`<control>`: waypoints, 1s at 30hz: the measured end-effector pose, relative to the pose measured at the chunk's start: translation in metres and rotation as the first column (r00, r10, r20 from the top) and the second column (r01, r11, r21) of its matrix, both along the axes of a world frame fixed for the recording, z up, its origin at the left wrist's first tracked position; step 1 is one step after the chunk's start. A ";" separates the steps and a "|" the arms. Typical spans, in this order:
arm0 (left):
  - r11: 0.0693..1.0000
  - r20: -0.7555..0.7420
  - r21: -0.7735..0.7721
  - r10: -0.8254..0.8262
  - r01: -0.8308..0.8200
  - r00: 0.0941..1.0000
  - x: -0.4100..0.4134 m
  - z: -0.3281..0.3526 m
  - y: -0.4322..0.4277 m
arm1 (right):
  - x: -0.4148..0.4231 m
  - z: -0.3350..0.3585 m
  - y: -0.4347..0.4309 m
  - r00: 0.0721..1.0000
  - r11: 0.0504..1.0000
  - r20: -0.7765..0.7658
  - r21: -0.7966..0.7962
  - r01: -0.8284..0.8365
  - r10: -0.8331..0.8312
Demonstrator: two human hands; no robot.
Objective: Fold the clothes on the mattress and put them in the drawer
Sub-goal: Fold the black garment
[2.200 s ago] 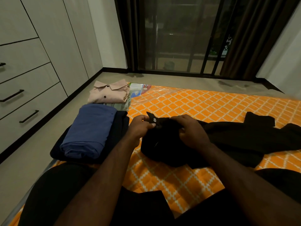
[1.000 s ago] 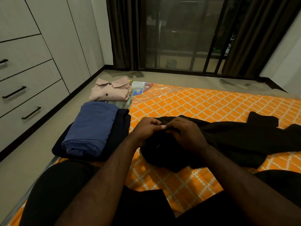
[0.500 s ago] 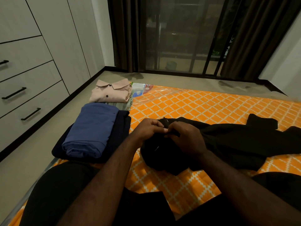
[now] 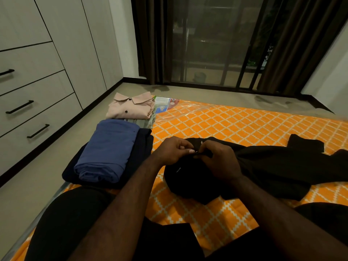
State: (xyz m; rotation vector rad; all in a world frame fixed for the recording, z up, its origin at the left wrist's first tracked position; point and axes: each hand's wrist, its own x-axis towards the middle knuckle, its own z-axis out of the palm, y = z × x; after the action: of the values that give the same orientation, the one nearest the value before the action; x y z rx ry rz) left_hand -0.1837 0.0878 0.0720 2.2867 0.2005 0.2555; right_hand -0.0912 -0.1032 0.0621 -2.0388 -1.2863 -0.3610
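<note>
Pinching at one spot: black garment (image 4: 273,166) edge clasped by left grip (image 4: 174,151) and right grip (image 4: 220,162), close together. Garment spread on mattress (image 4: 235,125), long axis trailing rightward from both; right grip nearer bulk. Drawers (image 4: 37,113) far left.

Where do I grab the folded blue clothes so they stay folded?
Probably the thick rounded fold at the near end of the blue clothes: come from the near side and pinch it top and bottom. The layers look joined there, so they should stay together. It lies on a dark folded garment; lift only the blue.
</note>
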 end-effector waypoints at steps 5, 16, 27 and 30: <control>1.000 0.051 -0.017 0.019 -0.018 0.999 -0.001 0.001 0.001 | 0.002 0.002 -0.001 1.000 1.000 -0.027 0.013 0.008 -0.007; 0.991 0.064 0.132 0.005 -0.014 0.998 -0.007 0.001 0.007 | 0.015 0.014 -0.007 0.996 0.991 -0.084 -0.128 0.027 -0.038; 0.982 -0.036 -0.032 0.187 -0.188 0.982 -0.007 -0.017 0.003 | 0.019 0.018 -0.016 0.982 0.912 -0.127 -0.403 0.078 -0.140; 0.945 -0.003 -0.112 0.310 -0.309 0.951 -0.006 -0.020 -0.010 | 0.017 0.019 -0.016 0.983 0.918 -0.153 -0.396 0.028 -0.096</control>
State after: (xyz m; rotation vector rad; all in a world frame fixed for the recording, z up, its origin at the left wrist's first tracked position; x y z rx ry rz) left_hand -0.1896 0.0781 0.0515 2.1355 0.5559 0.4120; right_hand -0.0737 -0.1193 0.0807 -2.3898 -1.2649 0.0540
